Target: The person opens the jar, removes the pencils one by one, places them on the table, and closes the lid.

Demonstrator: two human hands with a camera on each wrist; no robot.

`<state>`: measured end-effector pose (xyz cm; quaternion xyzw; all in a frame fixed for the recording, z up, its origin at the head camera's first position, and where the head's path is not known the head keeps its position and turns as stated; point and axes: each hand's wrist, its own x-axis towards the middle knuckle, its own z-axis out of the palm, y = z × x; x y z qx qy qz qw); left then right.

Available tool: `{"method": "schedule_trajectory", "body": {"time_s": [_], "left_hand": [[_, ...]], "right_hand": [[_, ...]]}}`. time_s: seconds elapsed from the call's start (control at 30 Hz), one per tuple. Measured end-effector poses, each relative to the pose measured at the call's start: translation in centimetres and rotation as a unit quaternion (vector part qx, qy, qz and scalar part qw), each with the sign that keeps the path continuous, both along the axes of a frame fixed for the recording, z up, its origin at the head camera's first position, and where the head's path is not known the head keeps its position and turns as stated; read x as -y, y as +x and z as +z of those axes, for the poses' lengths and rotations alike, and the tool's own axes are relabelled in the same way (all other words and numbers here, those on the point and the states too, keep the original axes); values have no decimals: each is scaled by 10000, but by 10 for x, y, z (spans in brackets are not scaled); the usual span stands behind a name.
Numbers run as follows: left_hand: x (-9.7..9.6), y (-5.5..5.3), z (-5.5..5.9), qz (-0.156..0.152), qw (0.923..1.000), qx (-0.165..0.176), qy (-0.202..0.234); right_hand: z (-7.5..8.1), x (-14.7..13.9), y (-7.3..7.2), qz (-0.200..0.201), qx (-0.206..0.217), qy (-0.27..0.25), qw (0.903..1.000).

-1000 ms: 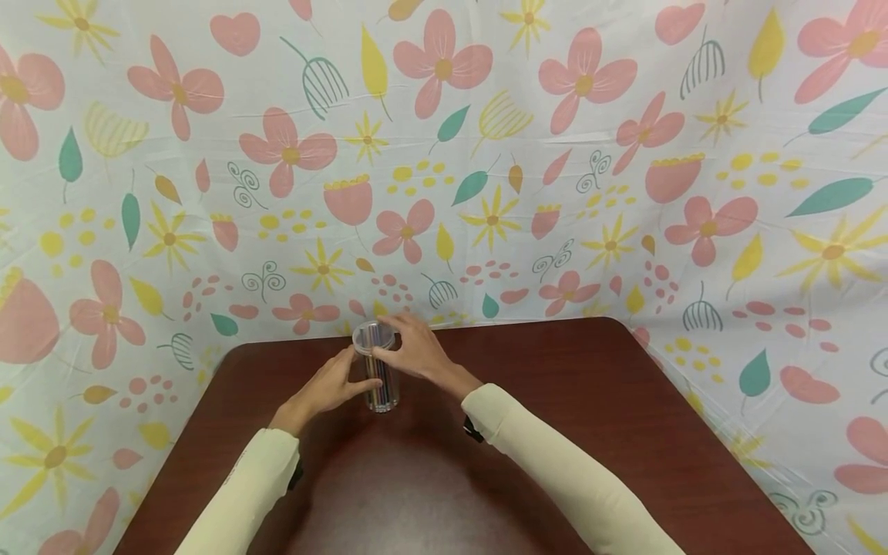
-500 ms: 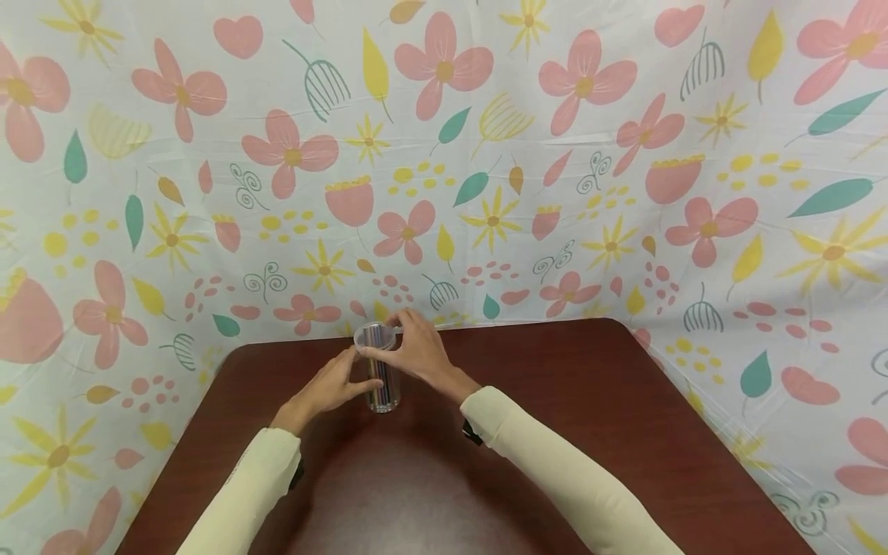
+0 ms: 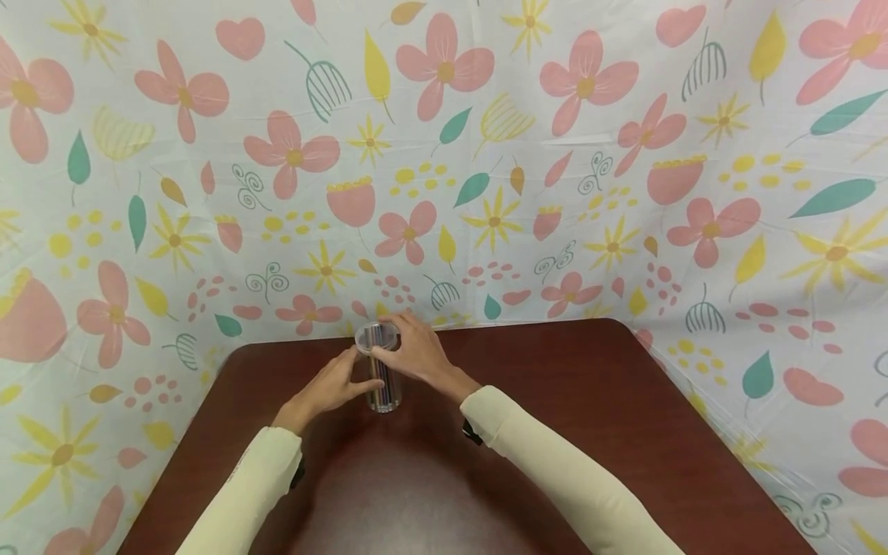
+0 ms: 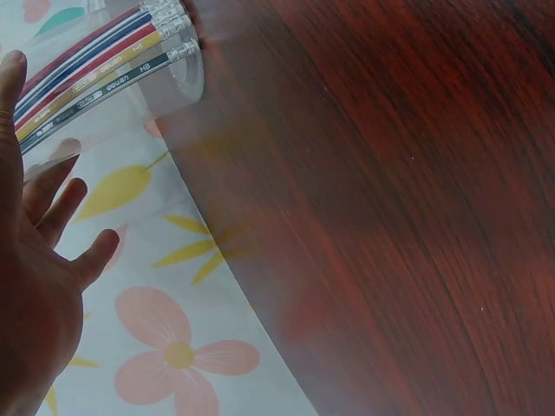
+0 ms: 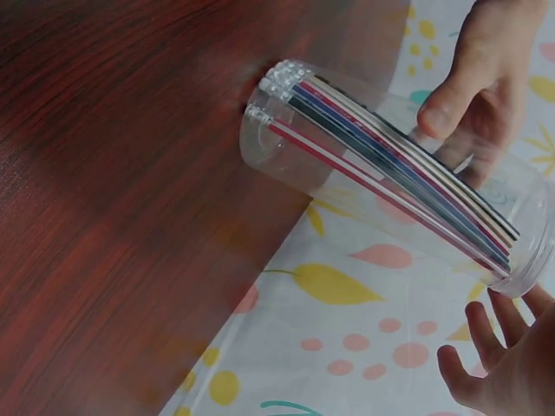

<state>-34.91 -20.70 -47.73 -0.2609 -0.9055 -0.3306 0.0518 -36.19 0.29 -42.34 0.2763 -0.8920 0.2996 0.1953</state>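
A clear plastic jar (image 3: 390, 397) stands upright on the dark wooden table, with several pencils (image 5: 390, 165) leaning inside, their ferrule ends down. Pencil barrels (image 4: 95, 74) in red, blue, yellow and black show through the wall in the left wrist view, one marked HB. My left hand (image 3: 326, 389) holds the jar's side, its thumb across the front. At the top, my right hand (image 3: 419, 351) grips the round clear lid (image 3: 371, 338), thumb at the near rim and fingers at the far side. In the right wrist view, fingertips of the right hand (image 5: 512, 360) sit right at the lid's edge.
The reddish-brown table (image 3: 555, 401) ends just behind the jar. A white cloth with printed flowers (image 3: 486, 154) hangs behind the table and along both sides. Light from above reflects on the table's near part.
My right thumb slid left along the lid's rim half a second ago and is now back further right, with the fingers shifting around the lid. The left hand and the jar stay in place.
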Motion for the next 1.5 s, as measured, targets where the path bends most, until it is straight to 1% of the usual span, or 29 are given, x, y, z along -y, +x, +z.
{"method": "schedule_trajectory", "body": {"time_s": [0.1,0.27,0.37,0.53,0.63,0.7,0.77,0.87,1.0,1.1,1.23,1.37,1.5], "left_hand": [[1,0,-1,10,10000,-23,-76],[2,1,-2,66,9999,56,-134],[2,0,-3,34,9999,55,-81],[2,0,-1,-39,9999,96,8],[1,-1,0,-61,9999,129,67],[1,0,0,-102,9998,112,127],[1,0,0,-78,9998,122,156],[1,0,0,-36,9998,130,131],[0,0,0,48,10000,71,-11],[0,0,0,75,9999,18,-64],[0,0,1,104,9999,43,-80],[0,1,2,108,9999,86,-78],[0,1,2,88,9999,99,-50]], "right_hand": [[-1,1,1,-165,4,-37,9999],[-2,1,2,-452,-87,-155,9988],[-3,0,2,-468,-154,-166,9986],[-2,-3,1,-271,-180,-202,9993],[-2,-4,0,-35,-159,-208,9997],[-2,-5,0,125,-88,-165,9997],[-2,-5,0,260,43,-132,9996],[-1,-4,0,321,197,-89,9993],[0,-2,2,154,117,-95,9998],[-1,0,3,-67,-90,-186,9998],[-2,1,3,-314,-384,-268,9984],[-3,1,3,-335,-510,-260,9978],[-3,1,3,-222,-425,-158,9987]]}}
